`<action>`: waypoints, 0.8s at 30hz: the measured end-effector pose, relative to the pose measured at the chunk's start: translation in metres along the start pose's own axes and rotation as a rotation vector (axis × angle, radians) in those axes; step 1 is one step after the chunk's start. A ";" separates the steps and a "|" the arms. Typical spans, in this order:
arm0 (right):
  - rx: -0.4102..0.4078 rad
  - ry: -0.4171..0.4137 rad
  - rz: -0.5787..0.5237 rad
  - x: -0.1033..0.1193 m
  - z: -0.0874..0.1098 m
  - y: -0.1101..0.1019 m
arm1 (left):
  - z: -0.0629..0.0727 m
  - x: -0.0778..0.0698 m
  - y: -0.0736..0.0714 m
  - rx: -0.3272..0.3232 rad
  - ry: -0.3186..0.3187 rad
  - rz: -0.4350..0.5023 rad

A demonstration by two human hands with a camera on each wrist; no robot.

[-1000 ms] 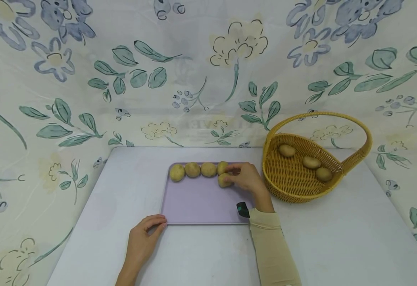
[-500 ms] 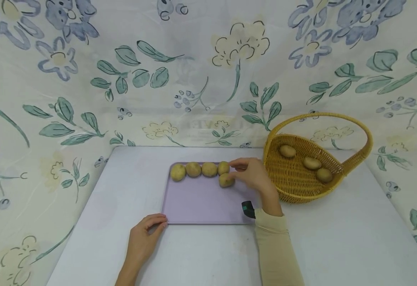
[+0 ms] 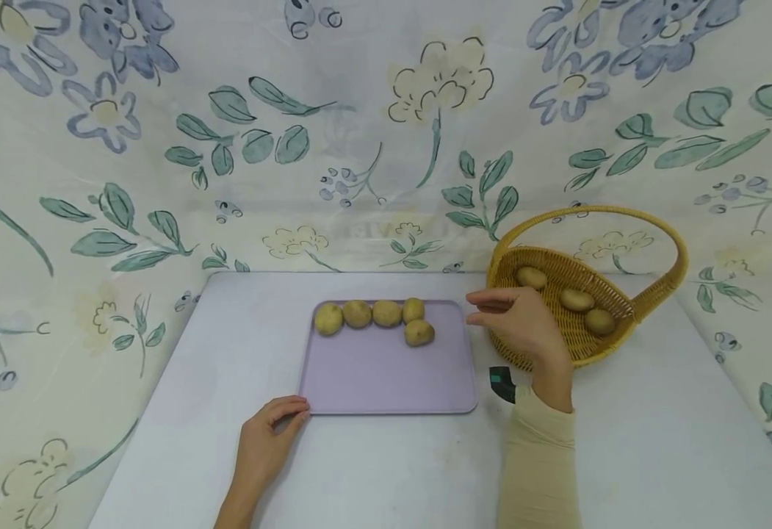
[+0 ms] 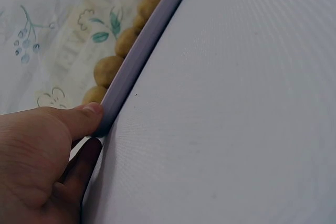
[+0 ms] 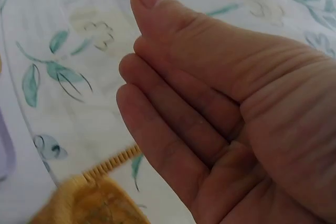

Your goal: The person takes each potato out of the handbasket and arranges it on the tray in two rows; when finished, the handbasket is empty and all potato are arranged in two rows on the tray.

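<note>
At its near left corner, a lilac tray [image 3: 386,382] is pinched by my left hand [image 3: 263,441]; in the left wrist view the thumb [image 4: 86,116] lies on the rim. Several potatoes sit on the tray: a row along the back edge starts with the leftmost potato [image 3: 328,319], and one potato [image 3: 419,333] lies just in front of the row's right end. My right hand [image 3: 524,323] hovers between the tray and a wicker basket [image 3: 524,349], overlapping the basket's left side. Its fingers [image 5: 157,129] are relaxed and hold nothing.
Inside the basket are three potatoes, one potato [image 3: 577,300] near the middle. The basket's tall handle [image 3: 590,210] arches over it. A floral cloth [image 3: 359,147] hangs behind the white table [image 3: 240,330]. A black device [image 3: 502,383] shows at my right wrist.
My right hand has let go of the front potato and moved right, off the tray to the basket's left side. The left hand stays at the tray corner.
</note>
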State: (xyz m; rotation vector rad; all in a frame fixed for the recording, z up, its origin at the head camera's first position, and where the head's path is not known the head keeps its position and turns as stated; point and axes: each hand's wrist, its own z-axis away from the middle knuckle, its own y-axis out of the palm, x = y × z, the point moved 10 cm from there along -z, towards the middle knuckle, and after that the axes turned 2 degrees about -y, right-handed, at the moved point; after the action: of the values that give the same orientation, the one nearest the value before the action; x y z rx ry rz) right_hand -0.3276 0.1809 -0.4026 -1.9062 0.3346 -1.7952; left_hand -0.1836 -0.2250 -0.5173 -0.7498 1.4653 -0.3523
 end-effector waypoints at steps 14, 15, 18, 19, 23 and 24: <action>-0.053 0.022 0.121 -0.021 -0.001 -0.066 | 0.002 0.001 0.001 0.004 -0.026 0.011; -0.059 0.036 0.134 -0.024 -0.002 -0.071 | 0.002 0.001 0.001 0.005 -0.028 0.011; -0.080 0.050 0.154 -0.030 -0.007 -0.084 | 0.001 0.002 0.001 0.005 -0.029 0.010; -0.083 0.047 0.164 -0.031 -0.008 -0.087 | 0.001 0.002 0.000 0.001 -0.028 0.011; -0.104 0.051 0.228 -0.036 -0.016 -0.097 | 0.001 0.001 -0.002 -0.012 -0.022 0.012; -0.104 0.060 0.242 -0.038 -0.019 -0.098 | 0.001 0.001 -0.002 -0.011 -0.024 0.014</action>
State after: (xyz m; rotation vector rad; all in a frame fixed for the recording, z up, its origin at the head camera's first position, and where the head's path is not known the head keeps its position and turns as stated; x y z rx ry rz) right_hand -0.3649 0.2794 -0.3847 -1.7956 0.6612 -1.7040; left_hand -0.1824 -0.2268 -0.5167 -0.7504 1.4505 -0.3242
